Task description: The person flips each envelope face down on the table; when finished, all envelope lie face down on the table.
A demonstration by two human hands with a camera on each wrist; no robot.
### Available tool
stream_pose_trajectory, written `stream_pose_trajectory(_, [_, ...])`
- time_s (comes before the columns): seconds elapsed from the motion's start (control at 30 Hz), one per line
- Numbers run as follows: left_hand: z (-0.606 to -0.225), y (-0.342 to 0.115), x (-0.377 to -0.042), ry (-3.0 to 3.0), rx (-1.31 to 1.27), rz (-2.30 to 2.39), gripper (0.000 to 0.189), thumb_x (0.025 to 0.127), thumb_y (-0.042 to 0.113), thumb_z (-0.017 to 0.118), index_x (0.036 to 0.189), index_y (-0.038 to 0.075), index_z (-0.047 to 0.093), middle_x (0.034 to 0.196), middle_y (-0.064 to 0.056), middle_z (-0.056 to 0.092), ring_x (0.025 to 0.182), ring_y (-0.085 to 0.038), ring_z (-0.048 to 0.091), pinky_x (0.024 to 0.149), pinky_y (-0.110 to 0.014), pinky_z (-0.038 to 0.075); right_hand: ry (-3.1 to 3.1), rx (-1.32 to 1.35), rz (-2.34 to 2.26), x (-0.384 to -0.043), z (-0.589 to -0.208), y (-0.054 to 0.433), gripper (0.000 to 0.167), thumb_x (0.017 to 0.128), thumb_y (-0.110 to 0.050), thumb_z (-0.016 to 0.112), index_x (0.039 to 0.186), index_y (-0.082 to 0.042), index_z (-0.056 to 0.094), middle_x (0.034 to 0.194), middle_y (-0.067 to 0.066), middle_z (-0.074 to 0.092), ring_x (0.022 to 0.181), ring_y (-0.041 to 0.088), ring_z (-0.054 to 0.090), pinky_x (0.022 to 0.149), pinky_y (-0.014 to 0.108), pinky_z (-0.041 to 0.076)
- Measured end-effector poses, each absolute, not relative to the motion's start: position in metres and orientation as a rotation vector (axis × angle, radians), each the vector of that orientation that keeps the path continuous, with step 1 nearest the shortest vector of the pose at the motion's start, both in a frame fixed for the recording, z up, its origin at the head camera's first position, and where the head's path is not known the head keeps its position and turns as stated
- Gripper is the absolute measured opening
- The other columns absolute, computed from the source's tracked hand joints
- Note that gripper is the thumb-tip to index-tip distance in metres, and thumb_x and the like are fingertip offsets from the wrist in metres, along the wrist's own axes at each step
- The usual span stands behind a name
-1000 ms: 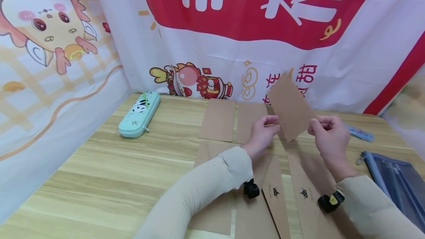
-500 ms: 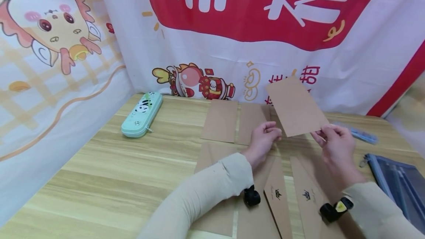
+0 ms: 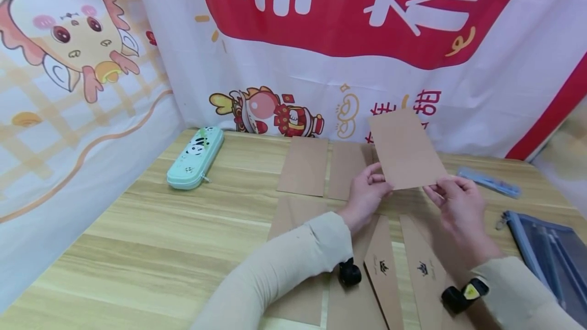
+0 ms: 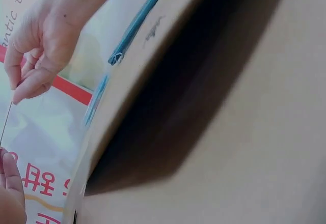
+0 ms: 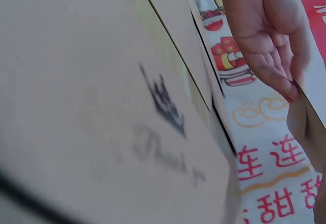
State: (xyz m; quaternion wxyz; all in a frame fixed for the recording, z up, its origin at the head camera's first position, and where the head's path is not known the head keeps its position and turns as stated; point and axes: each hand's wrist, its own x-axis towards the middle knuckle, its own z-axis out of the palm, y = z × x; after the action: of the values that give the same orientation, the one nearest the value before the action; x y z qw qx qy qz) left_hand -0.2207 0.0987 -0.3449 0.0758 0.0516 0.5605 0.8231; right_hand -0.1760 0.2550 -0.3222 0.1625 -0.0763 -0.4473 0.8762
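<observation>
My left hand [image 3: 366, 192] pinches the lower left corner of a brown kraft-paper card [image 3: 407, 149]. At the lower right corner, my right hand [image 3: 460, 202] holds it between thumb and fingers. The card is raised above the far part of the table, its plain face toward me. In the left wrist view, my right hand [image 4: 43, 51] grips the card's thin edge. The right wrist view shows the fingers of my left hand [image 5: 275, 40] at the card [image 5: 305, 132]. Below my hands lie brown envelopes with a crown print, one [image 3: 382, 264] beside another [image 3: 422, 264].
More brown paper pieces, such as a rectangle [image 3: 302, 167], lie in rows on the wooden table [image 3: 151, 253]. A mint pencil case [image 3: 194, 159] with a panda stands at the back left. To the right are a blue mesh pouch [image 3: 550, 253] and a slim blue item [image 3: 490, 182].
The card has turned from a tilted diamond to face me more squarely. My left hand came off its edge, then took its lower left corner. My right hand keeps hold.
</observation>
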Motion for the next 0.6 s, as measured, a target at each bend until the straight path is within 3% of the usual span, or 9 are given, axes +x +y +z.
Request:
stream_pose_trajectory(0.2, [-0.342,0.096,-0.227,1.822,0.203,2.383,0.058,0.074,-0.015,0.059,0.128,0.003,0.052,0.081,-0.004,0.063,0.063,-0.010,0.056,0.072,-0.030,0.055,-1.718,-0.077,2.530,-0.178,-0.314,0.283,0.013,0.085,0.002,0.060,0.093,-0.007,0.056,0.078,0.003,0.063,0.071,0.013,0.065,0.068,0.025,0.056])
stream_pose_trajectory(0.3, [-0.340,0.095,-0.230,1.886,0.221,2.320,0.058,0.074,-0.014,0.060,0.129,0.003,0.052,0.083,-0.006,0.065,0.064,-0.010,0.057,0.077,-0.036,0.055,-2.066,-0.042,2.432,-0.183,-0.309,0.300,0.035,0.086,-0.003,0.061,0.118,-0.014,0.051,0.079,0.002,0.065,0.073,0.012,0.067,0.069,0.024,0.056])
stream_pose_trajectory(0.37, [-0.339,0.093,-0.231,1.911,0.236,2.268,0.059,0.073,-0.014,0.061,0.129,0.003,0.051,0.085,-0.007,0.066,0.066,-0.011,0.057,0.078,-0.037,0.054,-2.321,-0.015,2.300,-0.186,-0.308,0.309,0.058,0.088,-0.006,0.060,0.139,-0.017,0.036,0.082,0.001,0.066,0.075,0.012,0.067,0.071,0.024,0.056])
stream_pose_trajectory(0.43, [-0.339,0.093,-0.232,1.927,0.243,2.210,0.060,0.072,-0.015,0.061,0.129,0.003,0.051,0.085,-0.007,0.066,0.069,-0.013,0.058,0.079,-0.038,0.054,-2.523,0.003,2.181,-0.190,-0.309,0.317,0.076,0.088,-0.007,0.060,0.149,-0.012,0.014,0.084,0.000,0.066,0.077,0.012,0.067,0.073,0.025,0.056])
stream_pose_trajectory(0.5, [-0.341,0.092,-0.232,1.934,0.248,2.154,0.062,0.071,-0.016,0.061,0.129,0.003,0.051,0.084,-0.006,0.064,0.071,-0.013,0.057,0.076,-0.034,0.053,-2.658,0.027,2.117,-0.193,-0.311,0.323,0.083,0.089,-0.007,0.059,0.148,-0.003,0.000,0.087,0.001,0.067,0.079,0.013,0.067,0.075,0.026,0.055])
stream_pose_trajectory(0.6, [-0.345,0.092,-0.232,1.926,0.250,2.078,0.064,0.071,-0.018,0.058,0.131,0.002,0.049,0.079,-0.002,0.060,0.068,-0.011,0.053,0.066,-0.025,0.049,-2.733,0.053,2.161,-0.196,-0.318,0.329,0.083,0.090,-0.005,0.056,0.146,-0.001,-0.006,0.090,0.002,0.069,0.082,0.013,0.067,0.077,0.027,0.055])
